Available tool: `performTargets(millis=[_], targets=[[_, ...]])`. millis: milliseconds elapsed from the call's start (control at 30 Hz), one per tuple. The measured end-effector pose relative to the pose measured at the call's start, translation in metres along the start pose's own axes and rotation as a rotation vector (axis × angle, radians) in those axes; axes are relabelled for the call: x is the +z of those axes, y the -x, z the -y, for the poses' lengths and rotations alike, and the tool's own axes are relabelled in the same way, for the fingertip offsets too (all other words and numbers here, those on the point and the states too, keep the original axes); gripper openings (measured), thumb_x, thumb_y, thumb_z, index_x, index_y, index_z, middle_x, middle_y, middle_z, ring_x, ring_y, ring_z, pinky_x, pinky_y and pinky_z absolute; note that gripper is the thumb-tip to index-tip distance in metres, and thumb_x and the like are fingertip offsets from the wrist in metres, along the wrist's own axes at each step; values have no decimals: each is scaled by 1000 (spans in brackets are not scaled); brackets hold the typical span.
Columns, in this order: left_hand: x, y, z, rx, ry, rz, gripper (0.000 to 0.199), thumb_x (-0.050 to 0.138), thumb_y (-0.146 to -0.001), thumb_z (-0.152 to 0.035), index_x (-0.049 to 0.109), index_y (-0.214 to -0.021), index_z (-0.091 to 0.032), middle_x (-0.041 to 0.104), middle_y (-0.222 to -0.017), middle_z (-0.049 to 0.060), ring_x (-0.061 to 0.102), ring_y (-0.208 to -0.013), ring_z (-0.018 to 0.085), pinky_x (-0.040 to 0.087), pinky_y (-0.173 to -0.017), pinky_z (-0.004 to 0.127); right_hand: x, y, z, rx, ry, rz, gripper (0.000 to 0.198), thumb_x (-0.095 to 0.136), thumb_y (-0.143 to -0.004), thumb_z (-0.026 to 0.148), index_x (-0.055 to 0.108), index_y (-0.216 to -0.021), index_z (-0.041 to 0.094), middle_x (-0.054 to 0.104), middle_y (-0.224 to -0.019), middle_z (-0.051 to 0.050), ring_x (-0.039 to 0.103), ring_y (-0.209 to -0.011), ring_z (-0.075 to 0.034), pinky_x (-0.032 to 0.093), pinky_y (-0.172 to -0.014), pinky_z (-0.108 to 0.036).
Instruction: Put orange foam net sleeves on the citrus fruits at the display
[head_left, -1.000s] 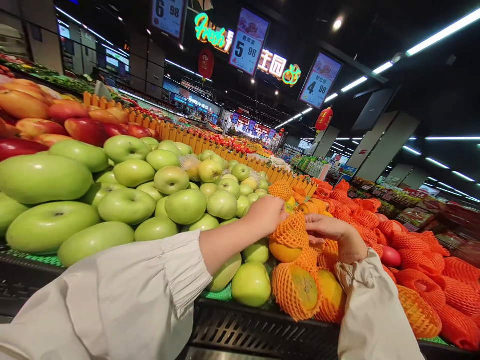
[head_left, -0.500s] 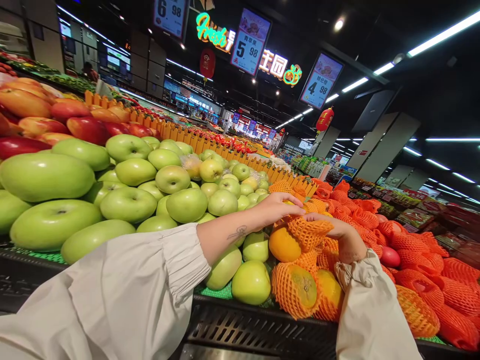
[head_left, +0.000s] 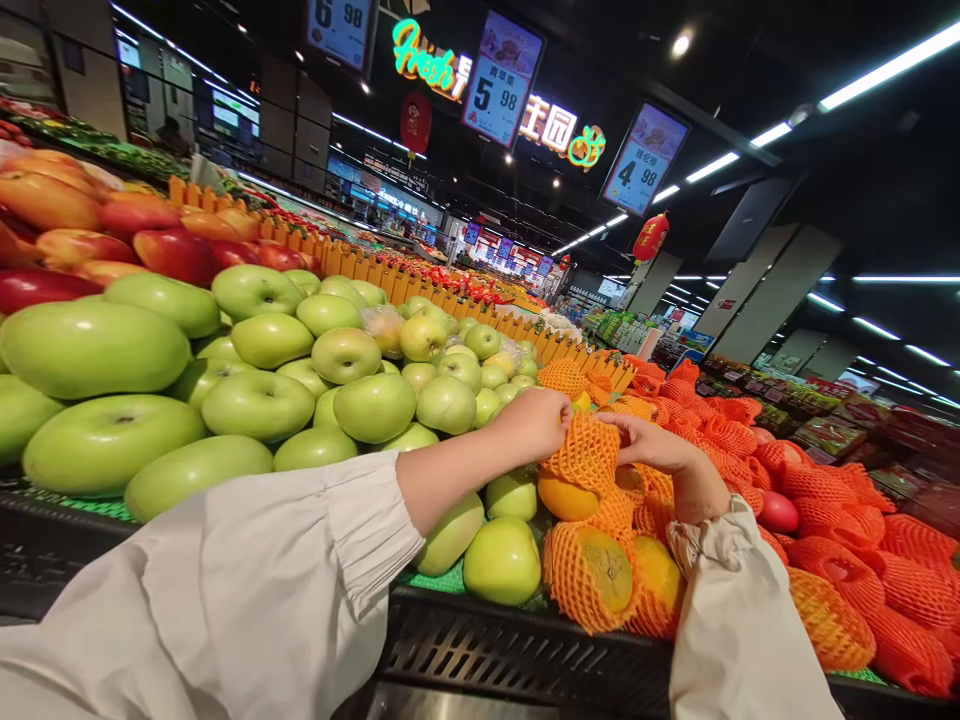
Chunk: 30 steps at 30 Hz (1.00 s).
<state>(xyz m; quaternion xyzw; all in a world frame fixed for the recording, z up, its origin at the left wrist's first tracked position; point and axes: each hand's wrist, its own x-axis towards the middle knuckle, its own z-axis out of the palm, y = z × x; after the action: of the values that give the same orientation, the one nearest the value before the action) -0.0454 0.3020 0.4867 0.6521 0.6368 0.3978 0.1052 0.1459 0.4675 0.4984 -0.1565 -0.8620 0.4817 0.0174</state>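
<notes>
Net (head_left: pixel 586 452) back down over orange (head_left: pixel 567 496) vs half sec ago; L hand (head_left: pixel 534 422) pinches it at 10 o'clock, R hand (head_left: pixel 651 442) grips 3 o'clock edge, apples (head_left: pixel 373 405) at 9; re-sleeving nearly done

Black display shelf (head_left: pixel 525 650) carries green apples (head_left: pixel 255 400), netted oranges (head_left: pixel 592 570).

A supermarket's fruit section is shown. Green apples (head_left: pixel 255 400), red apples (head_left: pixel 172 255) and net-wrapped oranges (head_left: pixel 592 570) are heaped on long display shelves (head_left: pixel 525 650). Price signs (head_left: pixel 501 80) and a neon sign (head_left: pixel 424 55) are hung overhead, and further aisles are lit by strip lights (head_left: pixel 885 65).
</notes>
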Motion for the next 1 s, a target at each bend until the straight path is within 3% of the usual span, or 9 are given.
performTargets(millis=[133,233,300,467,600,667,767,867,1000], targets=[[0,-1,4,37,-140,30,15,56,-82,-11,70,-81,-15,67,-81,8,55,-72,20,33,-62,29,1,-2,2,-79,18,-16,61,85,-71,24,60,-127,20,68,-117,-6,67,-93,-14,56,-83,-25],[-2,-1,2,10,-213,34,26,54,-80,-6,74,-94,-15,70,-92,12,60,-81,24,38,-67,30,6,-1,12,-265,117,-38,69,85,-72,25,58,-136,23,55,-144,-11,57,-128,-21,45,-111,-36],[-3,1,0,-15,-224,46,34,54,-80,-4,75,-105,-15,70,-99,14,63,-86,27,42,-71,31,11,0,21,-381,160,-20,74,84,-74,28,56,-142,24,51,-150,-11,47,-141,-25,34,-120,-42],[-3,2,-1,-10,-216,29,30,53,-82,-6,75,-100,-13,70,-97,17,65,-89,31,47,-74,34,21,6,32,-459,75,8,36,72,-85,30,74,-121,33,59,-145,-4,46,-143,-27,26,-123,-48],[-3,2,-1,34,-307,59,34,47,-86,-7,74,-106,-13,70,-106,19,66,-98,35,49,-78,39,21,7,31,-543,-43,-148,19,72,-83,44,82,-91,30,68,-130,-5,56,-130,-31,37,-116,-50],[-3,3,-1,23,-343,75,38,46,-86,-7,72,-113,-13,69,-111,20,66,-103,37,50,-79,40,20,7,30,-590,-60,-208,26,71,-84,49,81,-75,27,75,-102,-9,64,-113,-30,44,-107,-48],[-4,4,-3,13,-380,95,40,46,-86,-7,72,-116,-14,69,-115,20,66,-106,38,51,-80,40,19,5,29,-525,-19,-309,34,73,-84,51,76,-66,23,68,-67,-7,64,-79,-24,52,-83,-41],[-5,5,-5,19,-420,100,37,47,-85,-7,72,-111,-15,70,-112,18,67,-104,35,51,-77,38,20,3,29,-306,103,-315,36,78,-81,51,71,-71,17,60,-61,-4,50,-56,-13,41,-55,-28],[-6,6,-9,8,-466,102,31,47,-86,-11,72,-106,-15,71,-109,14,69,-100,32,50,-71,36,21,2,30,-125,90,-95,37,79,-82,49,64,-82,14,42,-51,6,27,-43,-4,19,-43,-19]])
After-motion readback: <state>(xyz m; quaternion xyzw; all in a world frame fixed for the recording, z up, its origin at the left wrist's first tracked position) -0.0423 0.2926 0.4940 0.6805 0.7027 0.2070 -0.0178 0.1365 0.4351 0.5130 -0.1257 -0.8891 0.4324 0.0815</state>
